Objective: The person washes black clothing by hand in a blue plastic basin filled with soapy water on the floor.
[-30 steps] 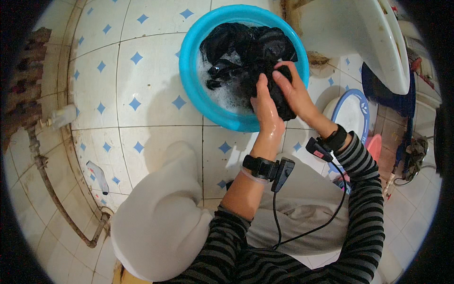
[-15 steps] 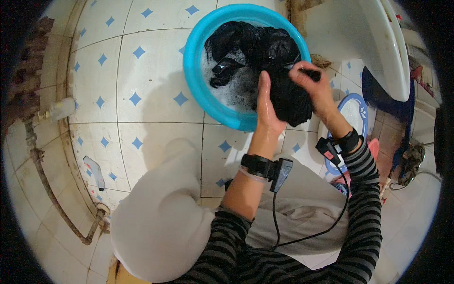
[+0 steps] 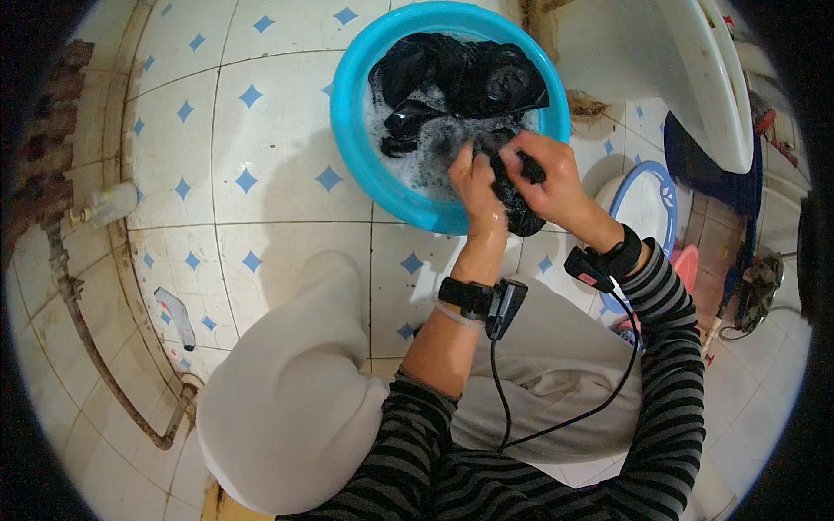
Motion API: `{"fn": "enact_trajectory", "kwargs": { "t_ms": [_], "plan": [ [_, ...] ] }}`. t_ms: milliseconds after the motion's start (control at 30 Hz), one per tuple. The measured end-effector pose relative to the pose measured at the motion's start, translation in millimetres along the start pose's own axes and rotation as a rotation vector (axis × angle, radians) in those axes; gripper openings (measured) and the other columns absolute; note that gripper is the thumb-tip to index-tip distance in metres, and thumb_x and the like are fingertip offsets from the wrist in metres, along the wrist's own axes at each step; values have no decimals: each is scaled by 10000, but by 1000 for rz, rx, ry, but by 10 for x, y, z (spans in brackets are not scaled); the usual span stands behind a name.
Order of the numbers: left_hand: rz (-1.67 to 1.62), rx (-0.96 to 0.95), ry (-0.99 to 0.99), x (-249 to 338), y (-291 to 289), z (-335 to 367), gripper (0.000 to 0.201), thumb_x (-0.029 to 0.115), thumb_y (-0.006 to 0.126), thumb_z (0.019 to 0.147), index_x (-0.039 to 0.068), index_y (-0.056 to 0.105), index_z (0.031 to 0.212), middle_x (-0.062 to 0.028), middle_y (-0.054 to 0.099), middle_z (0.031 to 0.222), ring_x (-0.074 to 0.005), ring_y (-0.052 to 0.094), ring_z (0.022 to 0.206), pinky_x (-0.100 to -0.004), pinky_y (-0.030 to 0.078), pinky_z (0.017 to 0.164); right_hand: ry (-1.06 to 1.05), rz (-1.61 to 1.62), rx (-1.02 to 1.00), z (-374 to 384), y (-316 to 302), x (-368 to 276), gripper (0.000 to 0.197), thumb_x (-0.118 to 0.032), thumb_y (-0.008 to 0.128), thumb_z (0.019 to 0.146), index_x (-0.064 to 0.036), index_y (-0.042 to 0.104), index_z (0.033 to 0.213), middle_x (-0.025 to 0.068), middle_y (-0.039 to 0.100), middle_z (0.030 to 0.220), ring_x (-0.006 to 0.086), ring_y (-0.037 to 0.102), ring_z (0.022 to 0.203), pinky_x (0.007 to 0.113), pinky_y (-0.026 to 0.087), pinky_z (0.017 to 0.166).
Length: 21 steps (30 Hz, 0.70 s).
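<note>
A round blue basin [image 3: 351,139] of soapy water stands on the tiled floor. Over its near right side, my left hand [image 3: 479,189] and my right hand [image 3: 556,181] both grip a wet black cloth [image 3: 514,207], bunched between them. The fingers of my left hand are curled and slightly blurred. My right fist clenches a fold of the fabric, and the cloth's lower end hangs at the basin's near rim. More black fabric [image 3: 460,76] lies soaked in the far half of the basin, with suds around it. What garment the cloth is, I cannot tell.
A white ceramic fixture [image 3: 695,78] rises right of the basin. A blue-rimmed white tub [image 3: 647,208] sits on the right. At left are a rusty pipe [image 3: 95,356], a clear bottle [image 3: 113,204] and a pale bottle [image 3: 176,318] on the floor. A black cable [image 3: 565,431] links my wristbands.
My left hand has gone from spread fingers to curled around the cloth. Both hands have moved slightly left and lower in the view, and the cloth is bunched smaller between them.
</note>
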<state>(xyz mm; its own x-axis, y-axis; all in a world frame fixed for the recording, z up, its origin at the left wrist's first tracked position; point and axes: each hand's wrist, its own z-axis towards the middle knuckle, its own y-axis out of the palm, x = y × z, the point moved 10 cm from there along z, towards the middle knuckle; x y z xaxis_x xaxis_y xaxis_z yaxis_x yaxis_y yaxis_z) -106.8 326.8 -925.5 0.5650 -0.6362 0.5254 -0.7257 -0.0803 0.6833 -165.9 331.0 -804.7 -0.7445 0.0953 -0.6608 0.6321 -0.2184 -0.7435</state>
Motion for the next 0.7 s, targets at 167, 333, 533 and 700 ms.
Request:
{"fn": "enact_trajectory", "kwargs": {
  "t_ms": [167,333,533,700],
  "plan": [
    [452,-88,72,-37,-95,97,300,104,395,720,-16,471,985,-82,510,874,-187,500,768,-286,395,731,119,24,-65,-49,95,183,96,-46,551,654,4,500,719,154,518,684,319,508,623,326,411,543],
    [58,132,-244,-360,-185,72,443,249,420,758,44,330,1141,-110,416,1087,-232,419,973,-331,334,829,398,148,70,-93,-95,664,93,-94,506,750,-3,525,760,61,548,700,132,515,687,258,404,653],
    [-266,112,-797,-709,-74,-217,473,388,398,773,130,353,1167,-90,404,1145,-239,375,1058,-423,289,878,715,939,514,-313,-416,1092,159,-134,528,663,-23,533,776,24,514,717,101,468,664,204,363,613],
    [-311,-260,-609,-547,309,-135,421,304,447,785,100,376,1147,-64,413,1147,-246,401,1036,-350,330,865,504,924,-73,-64,-287,882,211,-134,512,681,-38,504,869,-2,479,763,77,437,719,202,352,647]
  ]
}}
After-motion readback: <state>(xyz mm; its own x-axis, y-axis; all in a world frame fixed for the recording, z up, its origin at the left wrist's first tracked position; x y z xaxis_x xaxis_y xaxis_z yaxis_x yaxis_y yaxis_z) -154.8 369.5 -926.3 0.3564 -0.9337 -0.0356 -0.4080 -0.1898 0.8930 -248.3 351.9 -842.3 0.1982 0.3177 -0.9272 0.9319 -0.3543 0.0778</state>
